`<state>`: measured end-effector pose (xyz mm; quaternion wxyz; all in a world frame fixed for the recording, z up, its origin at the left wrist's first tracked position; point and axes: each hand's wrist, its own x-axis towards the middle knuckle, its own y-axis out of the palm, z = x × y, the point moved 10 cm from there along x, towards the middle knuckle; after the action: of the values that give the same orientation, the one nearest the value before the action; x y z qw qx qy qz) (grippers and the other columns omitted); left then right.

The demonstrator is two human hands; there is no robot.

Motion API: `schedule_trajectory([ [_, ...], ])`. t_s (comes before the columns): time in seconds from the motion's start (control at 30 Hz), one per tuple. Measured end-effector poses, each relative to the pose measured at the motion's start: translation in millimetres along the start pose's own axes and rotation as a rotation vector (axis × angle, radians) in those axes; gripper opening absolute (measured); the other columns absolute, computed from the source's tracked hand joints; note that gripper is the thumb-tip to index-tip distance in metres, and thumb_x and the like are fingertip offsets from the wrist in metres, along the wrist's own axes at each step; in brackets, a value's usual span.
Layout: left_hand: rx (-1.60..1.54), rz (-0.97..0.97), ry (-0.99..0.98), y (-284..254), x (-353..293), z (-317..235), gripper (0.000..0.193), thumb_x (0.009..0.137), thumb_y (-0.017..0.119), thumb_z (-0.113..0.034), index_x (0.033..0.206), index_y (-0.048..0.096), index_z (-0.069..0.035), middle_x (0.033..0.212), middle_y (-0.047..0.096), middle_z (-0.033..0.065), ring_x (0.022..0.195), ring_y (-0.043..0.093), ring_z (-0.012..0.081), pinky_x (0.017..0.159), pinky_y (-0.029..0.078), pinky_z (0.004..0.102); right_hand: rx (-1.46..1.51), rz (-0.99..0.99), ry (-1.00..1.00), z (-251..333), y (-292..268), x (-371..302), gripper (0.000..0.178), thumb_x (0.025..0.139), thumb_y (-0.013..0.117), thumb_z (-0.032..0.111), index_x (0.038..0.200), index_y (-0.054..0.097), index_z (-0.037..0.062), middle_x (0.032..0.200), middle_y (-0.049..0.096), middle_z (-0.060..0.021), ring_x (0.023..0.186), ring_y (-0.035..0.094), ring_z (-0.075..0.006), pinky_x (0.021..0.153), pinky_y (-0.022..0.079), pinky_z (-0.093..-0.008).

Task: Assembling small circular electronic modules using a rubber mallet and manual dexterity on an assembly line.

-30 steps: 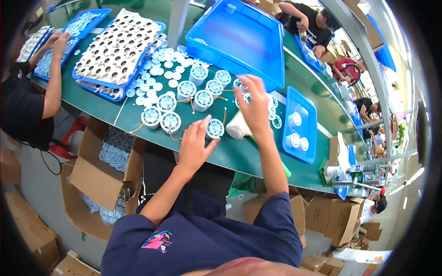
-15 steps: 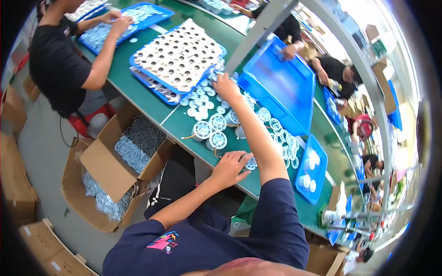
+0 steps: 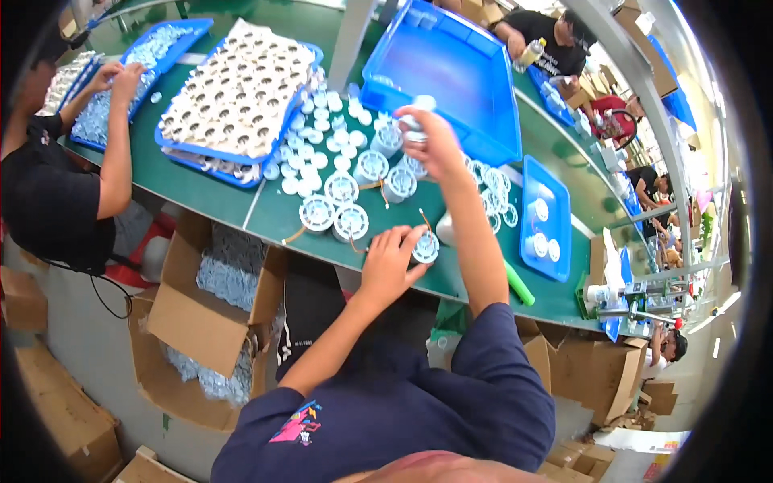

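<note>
My left hand (image 3: 388,262) pinches a round white part (image 3: 424,247) against the green table (image 3: 241,201), steadying it. My right hand (image 3: 432,141) lifts a small white piece (image 3: 420,105), fingers closed around it, over matching parts (image 3: 348,205).

- Right hand (image 3: 431,141): fingers wrap a small white part (image 3: 416,121); its shape is mostly covered and motion-blurred.
- Left hand (image 3: 388,262): covers the near side of a round white fan-like part (image 3: 425,247); only the far rim shows.
- Neighbouring person at left (image 3: 48,193): head and shoulder cut off by the dark fisheye rim.
- Cardboard box (image 3: 213,310) under the table: contents are a pale bluish mass, too small to resolve.
- Far workers at right (image 3: 652,185): tiny, distorted; hands unreadable.
</note>
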<state>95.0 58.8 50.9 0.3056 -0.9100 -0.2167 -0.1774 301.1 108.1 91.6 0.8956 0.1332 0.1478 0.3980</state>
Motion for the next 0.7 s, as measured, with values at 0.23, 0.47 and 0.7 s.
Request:
schedule_trajectory([
  [0.23, 0.038, -0.014, 0.022, -7, 9, -4, 0.07, 0.08, 0.084, -0.029, 0.139, 0.053, -0.009, 0.126, 0.059, 0.0131, 0.112, 0.059, 0.0352, 0.095, 0.047, 0.0462, -0.141, -0.258, 0.013, 12, -98, -132, 0.028, 0.103, 0.046, 0.027, 0.098, 0.06, 0.003, 0.082, 0.056, -0.005, 0.053, 0.041, -0.0101, 0.041, 0.027, -0.0248],
  [0.47, -0.083, 0.005, 0.062, -1, 5, -3, 0.072, 0.083, 0.084, -0.024, 0.144, 0.049, -0.007, 0.142, 0.057, 0.0191, 0.126, 0.059, 0.037, 0.103, 0.046, 0.046, -0.119, -0.401, 0.106, -24, -146, -201, 0.031, 0.104, 0.045, 0.025, 0.113, 0.063, 0.0004, 0.085, 0.055, -0.0036, 0.062, 0.046, -0.0095, 0.05, 0.035, -0.0249],
  [0.7, 0.016, 0.111, 0.156, 4, 9, -20, 0.057, 0.083, 0.082, -0.015, 0.136, 0.063, -0.008, 0.141, 0.059, 0.0128, 0.118, 0.06, 0.0346, 0.098, 0.05, 0.0437, -0.459, -0.421, 0.04, -36, -84, -232, 0.033, 0.106, 0.061, 0.019, 0.136, 0.061, 0.0048, 0.094, 0.065, -0.0037, 0.076, 0.057, -0.0095, 0.063, 0.047, -0.0244],
])
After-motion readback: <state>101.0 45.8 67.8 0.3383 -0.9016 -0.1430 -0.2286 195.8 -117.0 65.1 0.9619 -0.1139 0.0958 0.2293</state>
